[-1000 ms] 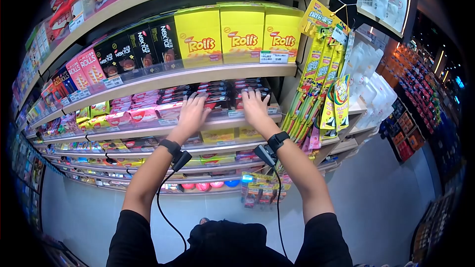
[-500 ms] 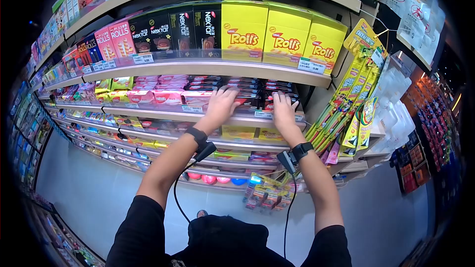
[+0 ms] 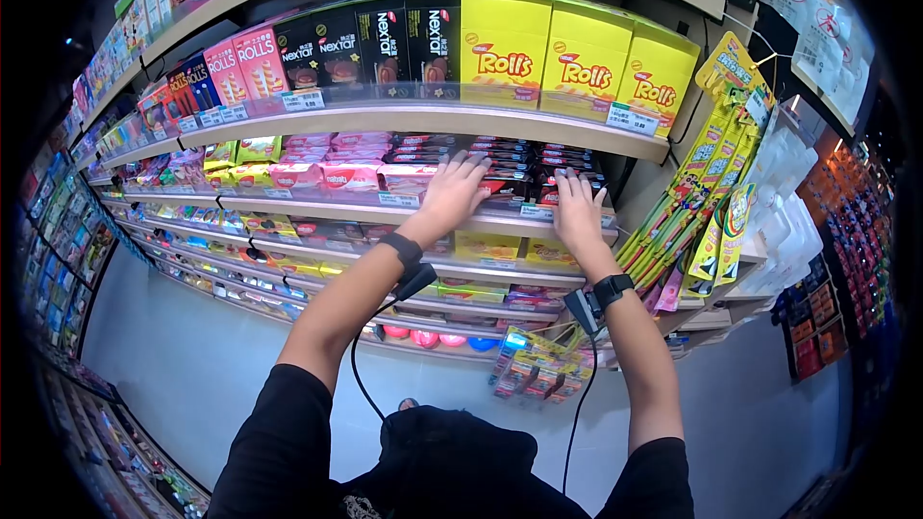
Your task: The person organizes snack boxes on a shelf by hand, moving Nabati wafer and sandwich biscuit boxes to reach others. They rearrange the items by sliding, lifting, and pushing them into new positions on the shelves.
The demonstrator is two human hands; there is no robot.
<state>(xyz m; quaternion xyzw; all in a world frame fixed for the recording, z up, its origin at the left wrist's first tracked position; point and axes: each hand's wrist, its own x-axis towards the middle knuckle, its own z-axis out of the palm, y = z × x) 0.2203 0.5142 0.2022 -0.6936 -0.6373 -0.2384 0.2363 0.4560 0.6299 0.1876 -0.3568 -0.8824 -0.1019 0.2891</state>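
The left hand (image 3: 455, 194) and right hand (image 3: 580, 213), fingers spread and unclenched, reach over the shelf edge (image 3: 514, 221), seemingly pressing on stacked dark snack packs (image 3: 507, 188) below 3 yellow Rolls boxes (image 3: 505, 48). Judged from this, shifting packs calls for light, even fingertip pressure.

– What does the wood-edged shelf (image 3: 404, 118) carry?
– Yellow Rolls boxes (image 3: 505, 48) at the right, black Nextar boxes (image 3: 381, 50) beside them, then pink Rolls boxes (image 3: 258, 63).
– And the lower shelf (image 3: 524, 228)?
– Dark packets (image 3: 505, 151) at the right, pink packets (image 3: 352, 176) left of them, then yellow-green packets (image 3: 258, 150) further left
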